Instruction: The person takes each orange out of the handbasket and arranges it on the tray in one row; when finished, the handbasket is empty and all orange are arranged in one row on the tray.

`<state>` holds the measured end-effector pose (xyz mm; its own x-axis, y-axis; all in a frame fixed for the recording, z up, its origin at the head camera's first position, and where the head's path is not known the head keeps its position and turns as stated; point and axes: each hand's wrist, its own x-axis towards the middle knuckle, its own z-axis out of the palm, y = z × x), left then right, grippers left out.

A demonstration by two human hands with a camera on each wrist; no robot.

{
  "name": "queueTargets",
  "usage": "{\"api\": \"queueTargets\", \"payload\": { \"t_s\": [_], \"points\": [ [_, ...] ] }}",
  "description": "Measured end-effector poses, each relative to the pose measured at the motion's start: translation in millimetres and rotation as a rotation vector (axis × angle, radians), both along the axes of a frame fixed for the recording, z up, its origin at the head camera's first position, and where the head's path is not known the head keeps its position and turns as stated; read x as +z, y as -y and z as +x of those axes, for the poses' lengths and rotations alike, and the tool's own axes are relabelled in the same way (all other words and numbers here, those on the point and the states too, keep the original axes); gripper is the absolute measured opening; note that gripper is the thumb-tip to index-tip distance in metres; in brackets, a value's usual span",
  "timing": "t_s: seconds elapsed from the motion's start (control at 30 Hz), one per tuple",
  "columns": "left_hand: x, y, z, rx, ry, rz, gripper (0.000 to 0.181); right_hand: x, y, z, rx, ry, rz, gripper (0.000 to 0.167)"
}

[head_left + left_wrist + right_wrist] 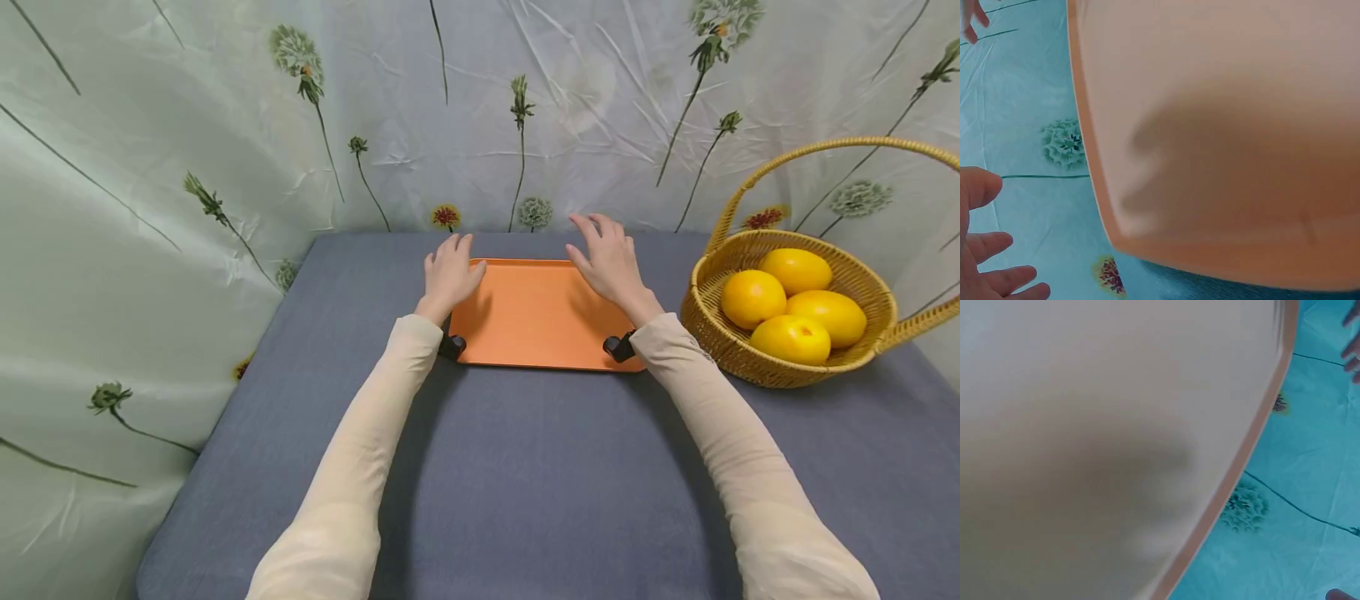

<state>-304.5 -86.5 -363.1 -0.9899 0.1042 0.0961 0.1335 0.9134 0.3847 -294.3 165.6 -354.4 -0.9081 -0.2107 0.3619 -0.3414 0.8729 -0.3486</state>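
L hand (450, 273) & R hand (611, 260) hover over the orange tray's (540, 312) ends, fingers loosely spread, nothing held; tray lies flat nr tabletop's (540, 467) far edge. L wrist view adds a clear gap btwn L fingers & tray rim; R wrist view gets just a fingertip at bottom. Only head view has the wicker basket (720, 337) w/ 4 yellow fruits (828, 317), twd tabletop's far R corner. Black wrist cams (621, 347) block bits of tray by its front corners; floral curtain (600, 100) behind.
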Motion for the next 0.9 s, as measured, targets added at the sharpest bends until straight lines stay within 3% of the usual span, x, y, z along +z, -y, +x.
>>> {"api": "queueTargets", "payload": {
  "t_s": [0.4, 0.57, 0.9],
  "points": [
    [-12.1, 17.7, 15.8, -0.059, 0.075, 0.129, 0.058, 6.7, -11.9, 22.9, 0.046, -0.109, -0.055, 0.048],
    [-18.1, 26.0, 24.0, -0.076, 0.098, 0.213, 0.058, 7.1, -22.0, 33.3, 0.04, -0.124, -0.081, 0.048],
    [-33.0, 41.2, 37.0, -0.097, 0.142, 0.3, 0.058, 5.6, -50.2, 51.9, 0.014, -0.197, -0.133, 0.047]
  ]
}}
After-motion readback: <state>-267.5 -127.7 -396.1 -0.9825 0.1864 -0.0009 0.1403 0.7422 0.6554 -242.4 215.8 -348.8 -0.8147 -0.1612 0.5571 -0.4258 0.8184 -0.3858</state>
